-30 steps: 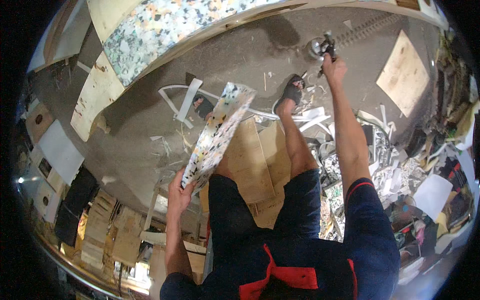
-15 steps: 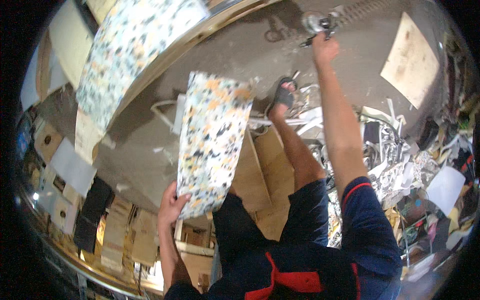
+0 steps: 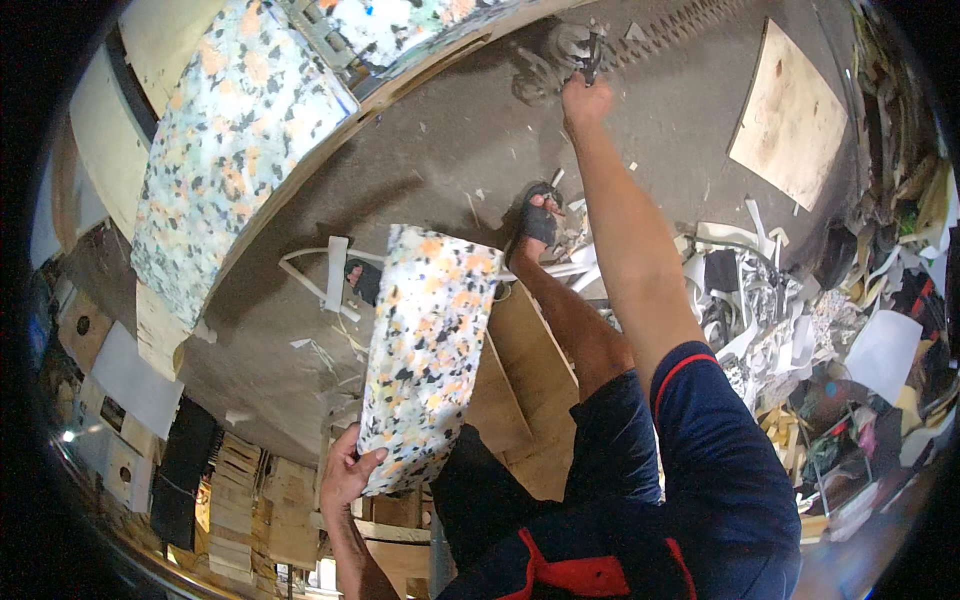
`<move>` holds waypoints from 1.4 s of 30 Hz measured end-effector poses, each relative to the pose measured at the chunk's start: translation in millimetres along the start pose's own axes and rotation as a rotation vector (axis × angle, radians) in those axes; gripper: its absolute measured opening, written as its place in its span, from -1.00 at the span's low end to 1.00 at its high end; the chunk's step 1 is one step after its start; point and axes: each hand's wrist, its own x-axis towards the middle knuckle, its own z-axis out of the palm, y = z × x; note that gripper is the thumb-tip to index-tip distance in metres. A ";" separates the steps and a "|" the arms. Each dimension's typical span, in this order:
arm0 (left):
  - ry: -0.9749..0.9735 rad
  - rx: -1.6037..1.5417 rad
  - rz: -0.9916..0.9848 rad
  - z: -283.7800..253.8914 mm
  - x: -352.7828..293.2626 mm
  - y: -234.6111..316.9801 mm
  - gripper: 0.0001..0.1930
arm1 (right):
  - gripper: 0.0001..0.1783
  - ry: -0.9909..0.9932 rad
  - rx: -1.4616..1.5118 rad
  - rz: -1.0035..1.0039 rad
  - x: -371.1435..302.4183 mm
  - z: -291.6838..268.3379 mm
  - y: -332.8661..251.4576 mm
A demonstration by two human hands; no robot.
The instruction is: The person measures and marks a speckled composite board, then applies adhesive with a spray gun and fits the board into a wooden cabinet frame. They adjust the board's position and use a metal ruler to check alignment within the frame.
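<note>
Dusty grey floor [image 3: 440, 160], strewn with offcuts, spreads through a cluttered workshop. At the far left, a pale board with a round hole [image 3: 85, 328] stands beside a whitish sheet [image 3: 137, 375] and a black panel [image 3: 183, 465]. Above them, a large curved wooden frame [image 3: 160, 315] bears a layer of speckled foam [image 3: 215, 160].

Next comes the person's left hand [image 3: 346, 470], pinching the lower left corner of a speckled foam slab [image 3: 428, 355], thumb over its front face. White with orange and black flecks, the slab is tilted in front of the left leg, its lower end by the thigh; whether it rests there cannot be told. Just right of it, brown boards [image 3: 535, 385] lie between the legs.

Farther up, the right hand [image 3: 587, 98] has its fingers wrapped around a blurred spray-gun-like tool [image 3: 588, 52], well apart from the slab. Near the tool, a coiled hose [image 3: 680, 30] runs off rightward.

At right, a plywood sheet [image 3: 790, 115] lies on the floor, above a heap of white scraps [image 3: 760, 310] and another white sheet [image 3: 885, 355].
</note>
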 end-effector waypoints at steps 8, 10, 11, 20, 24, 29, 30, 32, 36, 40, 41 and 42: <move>-0.105 0.232 -0.017 -18.6 1.0 43.6 -0.59 | -0.10 -0.696 -0.103 -0.001 -39.0 -77.1 -18.1; -0.161 0.178 0.074 -23.3 -3.2 65.5 -0.57 | -0.01 -1.058 0.214 0.002 -94.7 -130.9 -51.9; -0.143 0.235 0.061 -20.7 -4.8 72.6 -0.56 | -0.01 -1.173 0.265 -0.050 -120.8 -160.2 -65.5; -0.143 0.489 0.334 -89.4 -64.2 172.0 -0.51 | -0.33 -1.273 -0.057 -0.297 -218.4 -243.4 -249.9; 0.017 0.410 0.256 -176.8 -67.0 166.0 -0.30 | -0.49 -1.121 0.233 -0.195 -246.1 -229.0 -282.1; 0.040 -0.330 0.397 -271.7 -26.1 116.5 -0.10 | -0.49 -1.003 0.220 -0.158 -262.2 -199.8 -325.5; 0.109 -0.511 0.451 -271.7 -19.3 103.7 -0.19 | -0.50 -0.974 0.183 -0.149 -266.8 -194.1 -334.3; 0.179 -0.593 0.378 -277.3 2.3 91.9 -0.31 | -0.51 -0.907 0.120 -0.110 -277.1 -184.8 -351.0; 0.169 -0.668 0.372 -276.7 30.3 100.3 -0.39 | -0.51 -0.803 0.032 -0.115 -290.0 -174.5 -374.5; 0.207 -0.656 0.482 -274.6 41.1 129.8 -0.29 | -0.50 -0.702 0.033 -0.171 -293.9 -172.9 -384.6; 0.228 -0.643 0.519 -273.5 43.6 136.2 -0.27 | -0.50 -0.666 0.017 -0.140 -294.3 -173.4 -385.9; 0.275 -0.615 0.522 -273.3 45.3 141.3 -0.30 | -0.53 -0.685 0.022 -0.162 -294.1 -171.7 -386.5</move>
